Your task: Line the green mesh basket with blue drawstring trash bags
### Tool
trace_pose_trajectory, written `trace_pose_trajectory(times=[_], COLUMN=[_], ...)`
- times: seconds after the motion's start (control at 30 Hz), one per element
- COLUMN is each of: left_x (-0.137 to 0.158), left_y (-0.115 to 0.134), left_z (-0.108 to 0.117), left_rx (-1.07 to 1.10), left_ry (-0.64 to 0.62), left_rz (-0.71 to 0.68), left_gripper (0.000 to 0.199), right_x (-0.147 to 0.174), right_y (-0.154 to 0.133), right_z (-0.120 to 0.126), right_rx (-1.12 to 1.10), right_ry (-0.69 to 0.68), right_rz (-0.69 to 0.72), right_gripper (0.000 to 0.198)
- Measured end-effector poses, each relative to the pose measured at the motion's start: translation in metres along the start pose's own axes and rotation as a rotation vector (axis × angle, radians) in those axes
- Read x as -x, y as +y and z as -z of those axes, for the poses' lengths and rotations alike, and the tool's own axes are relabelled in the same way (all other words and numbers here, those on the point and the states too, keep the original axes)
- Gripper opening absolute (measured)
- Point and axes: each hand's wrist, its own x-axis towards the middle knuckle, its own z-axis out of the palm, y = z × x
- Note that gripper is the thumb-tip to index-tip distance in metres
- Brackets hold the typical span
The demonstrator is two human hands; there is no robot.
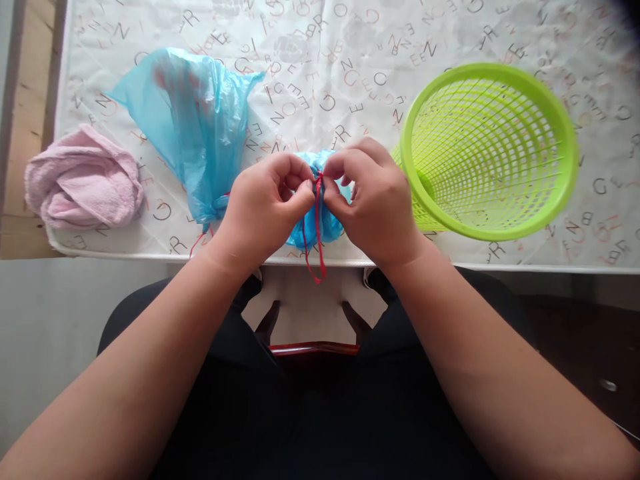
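At the table's near edge lies a small bunched blue plastic bag [330,228] with a red string [319,230] at its gathered top. My left hand [273,203] pinches the string from the left, thumb against forefinger. From the other side my right hand [373,193] pinches the same red string, fingertips almost touching the left ones. A loop of the string hangs down past the table edge. Both hands partly cover the blue bag. Left of them sits a larger blue plastic bag [200,127], with something reddish showing dimly through it and red string near its lower end.
A green mesh plastic basket [417,133] stands right of my hands, its opening facing up toward me. A crumpled pink cloth [85,180] lies at the far left. The letter-printed tablecloth [360,87] covers the table, whose front edge runs just below my hands.
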Motion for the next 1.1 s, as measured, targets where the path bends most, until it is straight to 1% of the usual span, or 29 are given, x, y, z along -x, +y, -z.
trace_pose_trajectory(times=[0.17,0.3,0.4,0.53,0.6,0.73,0.97,1.03,1.1], left_x=[-0.0016,-0.0032,-0.0023,0.0008,0.0018,0.0017,0.0003,0.0007,0.0012], left_y=[-0.0026,-0.0081,-0.0089,-0.0043,-0.0022,-0.0023,-0.0063,-0.0073,-0.0086], left_z=[-0.001,-0.0007,0.0008,0.0048,0.0066,0.0071,0.0039,0.0029,0.0022], left_rx=[-0.057,-0.115,-0.159,-0.186,-0.194,-0.176,-0.248,-0.271,-0.286], left_ry=[0.002,-0.013,-0.01,0.036,0.02,-0.019,-0.005,0.012,0.021], left_rz=[0.026,0.05,0.001,-0.116,-0.148,-0.145,-0.164,-0.168,-0.178], left_gripper=[0.01,0.014,0.016,0.012,0.009,0.007,0.011,0.012,0.011], right_x=[0.0023,0.003,0.0025,0.0011,0.0007,0.0012,0.0015,0.0006,-0.0006], right_y=[0.0057,0.0095,0.0082,0.0065,0.0064,0.0039,0.0053,0.0072,0.0064], right_z=[-0.0072,-0.01,-0.0089,-0.0065,-0.0057,-0.0041,-0.0062,-0.0075,-0.0067], right_rx=[-0.046,-0.067,-0.079,-0.091,-0.097,-0.092,-0.067,-0.051,-0.059], right_ry=[0.065,0.044,0.024,0.038,0.046,0.023,-0.031,-0.042,-0.053], right_rz=[-0.043,-0.084,-0.094,-0.077,-0.071,-0.077,-0.084,-0.115,-0.177], right_gripper=[0.012,0.011,0.011,0.011,0.011,0.011,0.009,0.011,0.014])
